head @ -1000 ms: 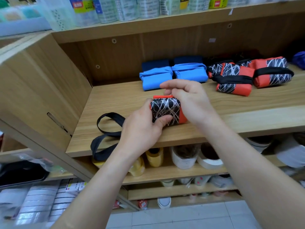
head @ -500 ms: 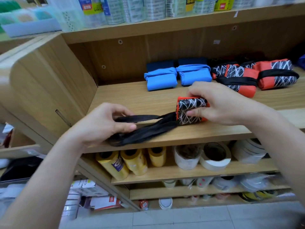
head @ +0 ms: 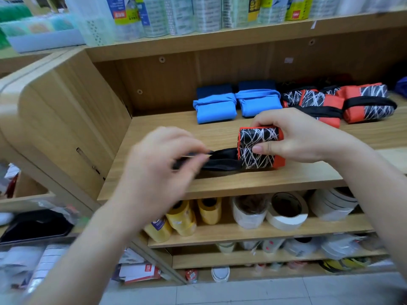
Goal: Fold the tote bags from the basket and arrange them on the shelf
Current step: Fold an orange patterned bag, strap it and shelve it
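Note:
A folded tote bag, black with white lines and orange edges, stands on the wooden shelf near its front edge. My right hand grips the bundle from the right, thumb on its front. The bag's black straps run left from the bundle. My left hand, blurred, pinches those straps. Two blue folded bags and several orange-and-black folded bags lie in a row at the shelf's back.
A wooden side panel closes the shelf on the left. Yellow and white tape rolls fill the shelf below. Packaged goods stand on the board above. Tiled floor lies beneath. No basket is in view.
My left hand let go of the bundle, took the black straps and pulled them taut to the left, then moved back towards the bundle. My right hand kept hold of the bundle.

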Tool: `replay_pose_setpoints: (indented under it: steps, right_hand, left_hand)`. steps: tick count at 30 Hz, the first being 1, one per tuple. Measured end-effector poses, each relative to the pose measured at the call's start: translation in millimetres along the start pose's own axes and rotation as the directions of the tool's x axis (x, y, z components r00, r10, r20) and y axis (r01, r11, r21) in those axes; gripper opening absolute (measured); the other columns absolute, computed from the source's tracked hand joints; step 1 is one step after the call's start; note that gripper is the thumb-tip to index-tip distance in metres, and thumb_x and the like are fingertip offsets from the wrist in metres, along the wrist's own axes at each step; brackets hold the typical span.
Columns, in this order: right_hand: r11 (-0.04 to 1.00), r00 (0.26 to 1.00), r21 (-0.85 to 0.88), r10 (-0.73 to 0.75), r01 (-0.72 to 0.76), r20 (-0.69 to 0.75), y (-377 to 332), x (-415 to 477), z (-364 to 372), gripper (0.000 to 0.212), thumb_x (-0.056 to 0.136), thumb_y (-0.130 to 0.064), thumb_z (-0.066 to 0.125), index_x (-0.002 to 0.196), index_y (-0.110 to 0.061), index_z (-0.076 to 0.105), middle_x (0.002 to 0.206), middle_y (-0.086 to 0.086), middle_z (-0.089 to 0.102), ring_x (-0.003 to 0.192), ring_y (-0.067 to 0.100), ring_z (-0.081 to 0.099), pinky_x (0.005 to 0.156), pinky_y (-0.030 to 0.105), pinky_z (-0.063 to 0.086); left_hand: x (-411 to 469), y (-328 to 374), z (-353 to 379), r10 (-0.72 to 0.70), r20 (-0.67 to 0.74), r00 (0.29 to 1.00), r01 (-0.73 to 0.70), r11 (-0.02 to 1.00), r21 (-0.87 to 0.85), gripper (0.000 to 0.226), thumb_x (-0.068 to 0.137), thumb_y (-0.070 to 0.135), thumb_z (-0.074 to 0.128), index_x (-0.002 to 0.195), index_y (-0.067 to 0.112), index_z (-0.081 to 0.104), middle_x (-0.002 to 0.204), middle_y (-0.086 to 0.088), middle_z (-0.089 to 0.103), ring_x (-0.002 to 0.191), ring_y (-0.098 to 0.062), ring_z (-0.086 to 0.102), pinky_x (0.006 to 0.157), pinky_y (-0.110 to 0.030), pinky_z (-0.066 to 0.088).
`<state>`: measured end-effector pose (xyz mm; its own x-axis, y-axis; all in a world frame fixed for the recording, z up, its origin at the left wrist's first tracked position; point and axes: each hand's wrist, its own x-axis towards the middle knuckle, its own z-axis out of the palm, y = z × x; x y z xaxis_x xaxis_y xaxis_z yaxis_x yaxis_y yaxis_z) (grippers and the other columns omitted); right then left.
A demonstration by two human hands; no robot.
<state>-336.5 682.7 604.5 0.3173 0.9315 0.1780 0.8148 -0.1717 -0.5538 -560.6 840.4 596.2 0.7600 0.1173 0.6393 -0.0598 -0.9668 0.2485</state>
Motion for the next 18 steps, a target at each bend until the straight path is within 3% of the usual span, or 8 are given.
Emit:
replay_pose_setpoints:
  steps: [2,5,10,13,15,16,18]
  right_hand:
    - [1.0,1.0,0.008,0.003,-0.003,0.014,-4.2,0.9,-1.8,0.017,0.083,-0.025,0.075,0.09,-0.035,0.063,0.088,-0.012,0.066,0.085,0.001,0.06,0.076,0.024,0.046]
    - [1.0,0.999,0.012,0.016,-0.016,0.034,-5.9,0.1,-5.7,0.013,0.083,-0.025,0.075,0.093,-0.027,0.067,0.088,-0.009,0.067,0.084,0.005,0.062,0.076,0.028,0.05]
    - [0.996,0.996,0.076,0.05,-0.055,0.069,-3.1,-4.6,-11.3,0.014,0.083,-0.024,0.075,0.096,-0.022,0.069,0.09,-0.004,0.071,0.084,0.009,0.067,0.08,0.034,0.053]
    - [0.993,0.995,0.088,0.071,-0.078,0.074,4.6,-7.6,-14.5,0.012,0.084,-0.023,0.075,0.095,-0.021,0.07,0.09,-0.002,0.073,0.084,0.011,0.068,0.082,0.039,0.054]
    - [0.989,0.993,0.101,0.097,-0.104,0.073,12.2,-9.6,-18.5,0.013,0.084,-0.022,0.074,0.095,-0.018,0.07,0.09,0.0,0.073,0.084,0.012,0.069,0.083,0.041,0.055]
    - [0.986,0.991,0.115,0.112,-0.119,0.07,15.9,-10.4,-20.6,0.013,0.084,-0.021,0.074,0.096,-0.016,0.07,0.091,0.001,0.073,0.085,0.012,0.07,0.084,0.041,0.055]
    - [0.975,0.99,0.172,0.128,-0.138,0.067,21.6,-12.0,-23.0,0.018,0.083,-0.022,0.074,0.097,-0.013,0.07,0.092,0.003,0.074,0.087,0.014,0.071,0.084,0.038,0.057]
  left_hand:
    - [3.6,12.5,23.9,0.103,0.121,0.987,-0.122,0.979,0.162,0.03,0.087,0.03,0.066,0.112,0.014,0.069,0.106,-0.003,0.066,0.098,-0.022,0.06,0.082,-0.038,0.052]
    - [5.1,10.0,51.4,0.095,0.227,0.969,-0.166,0.933,0.319,0.045,0.077,0.033,0.077,0.114,0.014,0.064,0.104,-0.006,0.065,0.094,-0.027,0.059,0.074,-0.041,0.052]
    - [3.3,-2.6,59.3,0.113,0.195,0.974,-0.18,0.912,0.368,0.023,0.083,0.021,0.06,0.105,0.019,0.068,0.09,0.001,0.068,0.087,-0.024,0.062,0.074,-0.039,0.046]
    - [2.7,-13.6,41.3,0.104,0.324,0.94,-0.156,0.978,0.138,0.017,0.086,0.026,0.06,0.098,0.022,0.072,0.084,0.008,0.065,0.086,-0.018,0.057,0.072,-0.034,0.048]
    - [0.3,-20.5,23.8,0.064,0.429,0.901,-0.016,0.993,-0.115,0.014,0.084,0.033,0.064,0.09,0.023,0.073,0.084,0.011,0.064,0.087,-0.012,0.057,0.075,-0.034,0.05]
    - [-0.7,-23.5,14.1,0.025,0.49,0.871,0.111,0.963,-0.246,0.013,0.082,0.034,0.067,0.088,0.024,0.073,0.084,0.009,0.065,0.086,-0.015,0.059,0.077,-0.037,0.051]
    - [-2.5,-26.1,-5.3,-0.001,0.586,0.811,0.357,0.793,-0.494,0.014,0.078,0.035,0.073,0.084,0.022,0.073,0.086,-0.004,0.068,0.083,-0.021,0.063,0.079,-0.039,0.052]
